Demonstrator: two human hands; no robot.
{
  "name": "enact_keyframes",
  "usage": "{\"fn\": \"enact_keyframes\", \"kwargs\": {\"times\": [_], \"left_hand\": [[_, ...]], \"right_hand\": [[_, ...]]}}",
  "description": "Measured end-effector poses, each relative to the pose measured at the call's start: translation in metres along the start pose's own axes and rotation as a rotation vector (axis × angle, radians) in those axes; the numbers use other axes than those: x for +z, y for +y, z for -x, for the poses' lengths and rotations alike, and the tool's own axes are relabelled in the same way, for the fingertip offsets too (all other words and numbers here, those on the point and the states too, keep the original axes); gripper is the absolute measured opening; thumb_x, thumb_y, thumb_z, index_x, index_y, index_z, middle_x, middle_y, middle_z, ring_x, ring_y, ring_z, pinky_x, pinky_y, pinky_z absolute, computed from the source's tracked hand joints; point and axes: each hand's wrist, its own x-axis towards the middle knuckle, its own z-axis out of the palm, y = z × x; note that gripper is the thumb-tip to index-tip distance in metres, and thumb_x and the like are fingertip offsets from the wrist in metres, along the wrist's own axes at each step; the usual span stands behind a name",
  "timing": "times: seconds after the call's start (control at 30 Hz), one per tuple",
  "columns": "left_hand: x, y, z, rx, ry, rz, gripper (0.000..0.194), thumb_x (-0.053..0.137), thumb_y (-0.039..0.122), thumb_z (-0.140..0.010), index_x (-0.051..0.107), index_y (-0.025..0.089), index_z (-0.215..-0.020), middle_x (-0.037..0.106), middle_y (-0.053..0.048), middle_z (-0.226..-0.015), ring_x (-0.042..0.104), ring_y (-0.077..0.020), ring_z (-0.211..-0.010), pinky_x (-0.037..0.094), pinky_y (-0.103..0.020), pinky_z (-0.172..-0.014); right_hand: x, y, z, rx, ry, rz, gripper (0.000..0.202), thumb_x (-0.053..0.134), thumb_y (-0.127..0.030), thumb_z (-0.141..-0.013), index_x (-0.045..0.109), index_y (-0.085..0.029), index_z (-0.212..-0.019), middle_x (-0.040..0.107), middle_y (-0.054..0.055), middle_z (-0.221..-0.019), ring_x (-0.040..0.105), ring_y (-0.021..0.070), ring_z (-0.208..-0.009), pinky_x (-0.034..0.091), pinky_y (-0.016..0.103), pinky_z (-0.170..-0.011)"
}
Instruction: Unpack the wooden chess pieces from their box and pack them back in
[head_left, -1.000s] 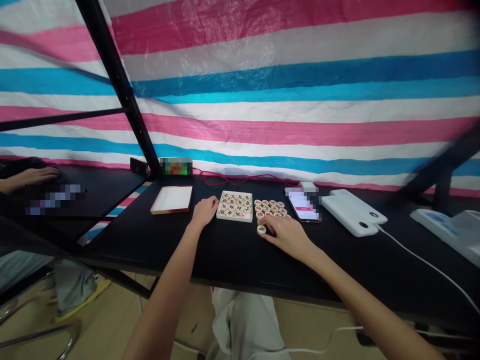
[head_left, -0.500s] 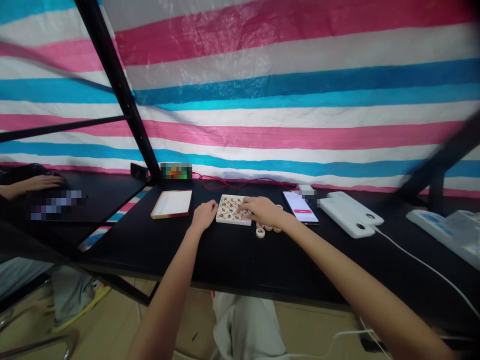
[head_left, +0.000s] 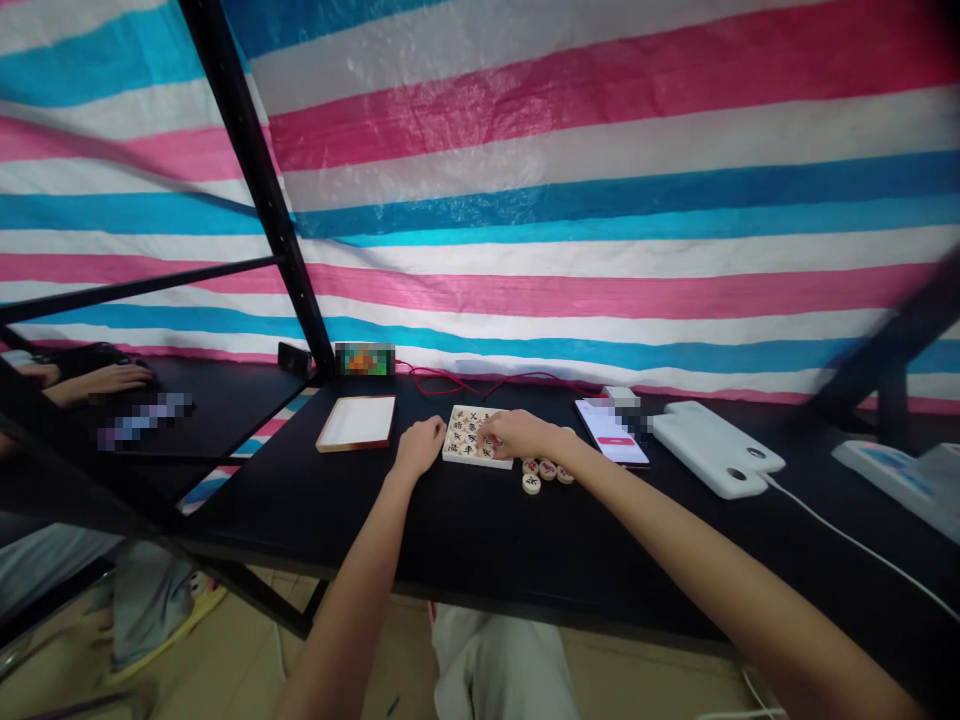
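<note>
A shallow white box point(head_left: 480, 462) holds rows of round Chinese chess pieces point(head_left: 459, 437) marked with black characters. My left hand point(head_left: 422, 443) rests on the table at the box's left side, its fingers curled in, with nothing visible in them. Over the right part of the box is my right hand point(head_left: 517, 434), palm down, its bent fingertips down among the pieces. The fingers look closed, but whether a piece is between them is hidden. Several loose Chinese chess pieces point(head_left: 531, 484) lie right of the box, partly covered by my right wrist.
An open box lid point(head_left: 358, 423) lies at the left. Rightward are a lit phone point(head_left: 611, 432), a white device point(head_left: 720, 450) with a cable and a power strip point(head_left: 896, 480). A propped screen point(head_left: 365, 360) and red cable stand behind. Another person's hand point(head_left: 112, 380) is far left.
The whole view has shifted, so everything sits slightly lower and further right. My right fingers have drawn together among the pieces. My left hand stays beside the box.
</note>
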Motion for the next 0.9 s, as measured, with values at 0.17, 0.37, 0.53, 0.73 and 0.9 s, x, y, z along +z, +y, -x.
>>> {"fn": "enact_keyframes", "kwargs": {"times": [0.17, 0.37, 0.53, 0.73, 0.9], "left_hand": [[-0.002, 0.002, 0.001, -0.011, -0.009, -0.012, 0.034, 0.027, 0.041, -0.085, 0.056, 0.023, -0.091, 0.063, -0.006, -0.086, 0.057, -0.0186, -0.079, 0.036, -0.025, -0.063], [-0.003, 0.002, 0.001, -0.016, -0.014, -0.007, 0.034, 0.028, 0.041, -0.085, 0.056, 0.023, -0.090, 0.063, -0.005, -0.084, 0.058, -0.0184, -0.078, 0.036, -0.024, -0.062], [-0.004, 0.002, 0.002, 0.001, -0.021, 0.026, 0.035, 0.027, 0.041, -0.085, 0.057, 0.023, -0.091, 0.063, -0.006, -0.088, 0.057, -0.0187, -0.079, 0.037, -0.025, -0.064], [-0.007, 0.004, 0.004, -0.013, -0.014, 0.015, 0.034, 0.028, 0.039, -0.085, 0.057, 0.022, -0.091, 0.063, -0.005, -0.087, 0.057, -0.0181, -0.081, 0.037, -0.024, -0.064], [-0.005, 0.003, 0.003, -0.023, -0.016, 0.020, 0.034, 0.028, 0.040, -0.085, 0.057, 0.023, -0.091, 0.063, -0.005, -0.087, 0.057, -0.0183, -0.080, 0.037, -0.024, -0.064]], "right_hand": [[-0.005, 0.004, 0.005, -0.031, 0.116, 0.011, 0.024, 0.060, -0.031, -0.069, 0.060, -0.022, -0.091, 0.057, 0.004, -0.090, 0.050, 0.0178, -0.088, 0.037, 0.024, -0.069], [-0.020, 0.002, 0.061, 0.070, 0.291, -0.013, 0.028, 0.053, -0.041, -0.075, 0.057, -0.020, -0.092, 0.053, 0.005, -0.090, 0.045, 0.0178, -0.084, 0.036, 0.028, -0.073], [0.001, -0.008, 0.111, 0.146, 0.157, 0.039, 0.025, 0.056, -0.039, -0.073, 0.057, -0.020, -0.090, 0.053, 0.005, -0.089, 0.046, 0.0194, -0.087, 0.035, 0.029, -0.072], [0.023, -0.015, 0.123, 0.237, 0.187, 0.118, 0.023, 0.055, -0.035, -0.074, 0.056, -0.021, -0.091, 0.051, 0.006, -0.092, 0.045, 0.0207, -0.092, 0.033, 0.030, -0.074], [0.023, -0.024, 0.118, 0.275, 0.241, 0.178, 0.020, 0.053, -0.033, -0.076, 0.055, -0.021, -0.091, 0.051, 0.007, -0.095, 0.045, 0.0216, -0.091, 0.031, 0.031, -0.074]]}}
